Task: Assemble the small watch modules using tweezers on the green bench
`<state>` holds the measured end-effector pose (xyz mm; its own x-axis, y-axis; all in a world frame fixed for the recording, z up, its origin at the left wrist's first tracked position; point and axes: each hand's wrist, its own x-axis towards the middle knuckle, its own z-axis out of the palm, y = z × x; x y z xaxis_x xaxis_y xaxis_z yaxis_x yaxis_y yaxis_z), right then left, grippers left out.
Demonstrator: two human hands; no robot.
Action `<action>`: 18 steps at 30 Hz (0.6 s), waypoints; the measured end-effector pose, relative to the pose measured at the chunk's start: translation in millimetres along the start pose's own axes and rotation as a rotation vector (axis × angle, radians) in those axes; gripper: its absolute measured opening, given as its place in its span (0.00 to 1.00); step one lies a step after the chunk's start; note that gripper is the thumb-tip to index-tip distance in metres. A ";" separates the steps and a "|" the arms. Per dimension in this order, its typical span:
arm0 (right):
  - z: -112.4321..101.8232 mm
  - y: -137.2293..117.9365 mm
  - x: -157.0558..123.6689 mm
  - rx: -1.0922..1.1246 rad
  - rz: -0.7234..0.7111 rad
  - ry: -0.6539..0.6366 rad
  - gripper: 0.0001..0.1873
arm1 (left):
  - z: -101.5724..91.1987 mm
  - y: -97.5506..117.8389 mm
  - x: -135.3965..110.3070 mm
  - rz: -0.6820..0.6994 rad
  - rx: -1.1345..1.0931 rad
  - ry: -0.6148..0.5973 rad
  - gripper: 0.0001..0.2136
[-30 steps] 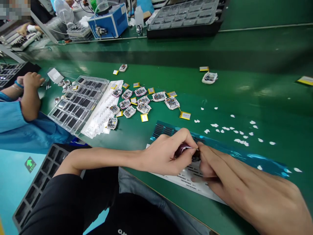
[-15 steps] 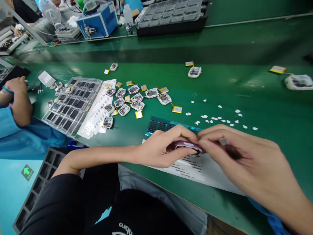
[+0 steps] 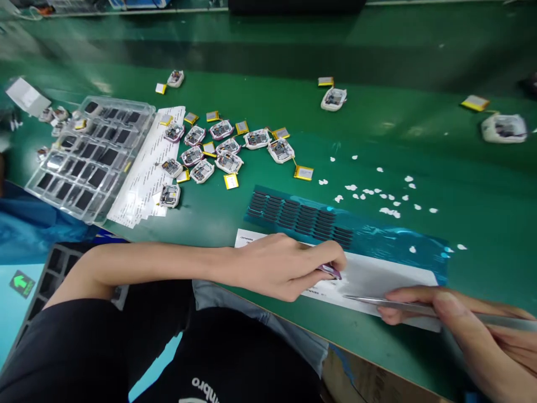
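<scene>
The one head-worn camera is looking forward and down from above the fingers (image 3: 336,253), at close range, taking in the shirt (image 3: 235,355) on their near side and the surface (image 3: 210,215) stretching beyond.

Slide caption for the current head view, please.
Left hand grips a purple-edged part over a printed white sheet; right hand holds a pointed metal tool.

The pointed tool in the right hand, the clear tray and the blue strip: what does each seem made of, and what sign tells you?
Pointed tool: probably smooth metal; its grey surface has a sheen.
Clear tray: likely rigid, glossy plastic; its transparent walls catch highlights.
Blue strip: seemingly thin, glossy plastic film; it lies flat and shows bright, rippled reflections.
</scene>
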<state>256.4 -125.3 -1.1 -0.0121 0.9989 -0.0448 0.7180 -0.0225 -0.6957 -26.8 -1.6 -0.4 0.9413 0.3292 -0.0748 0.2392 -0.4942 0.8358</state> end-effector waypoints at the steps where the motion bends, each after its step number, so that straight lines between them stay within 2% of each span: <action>1: 1.8 -2.2 0.2 0.016 0.038 0.005 0.29 | 0.7 0.0 0.5 -0.003 0.009 -0.007 0.11; 3: 4.1 -8.4 1.8 0.046 0.119 0.040 0.31 | 1.6 0.1 1.4 -0.014 0.027 -0.020 0.11; 6: 5.2 -17.2 4.8 0.150 0.151 -0.027 0.31 | 1.6 0.4 2.3 -0.030 0.053 -0.036 0.11; 10: 4.4 -20.0 6.8 0.131 0.098 -0.046 0.27 | 1.6 1.2 2.7 -0.049 0.077 -0.027 0.11; 14: 0.6 -12.6 8.8 0.140 0.021 -0.092 0.23 | 3.2 1.4 3.0 -0.030 0.106 -0.022 0.10; 17: -4.2 -4.0 7.2 0.178 0.003 -0.161 0.25 | 4.9 -0.4 3.0 0.001 0.098 0.004 0.08; 18: -5.7 -0.8 4.9 0.160 0.007 -0.147 0.26 | 5.3 -1.2 2.7 0.010 0.088 0.017 0.08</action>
<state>259.7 -120.1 3.3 -0.1172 0.9823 -0.1463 0.5987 -0.0476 -0.7996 -23.3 -4.3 -4.5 0.9397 0.3373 -0.0572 0.2510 -0.5661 0.7852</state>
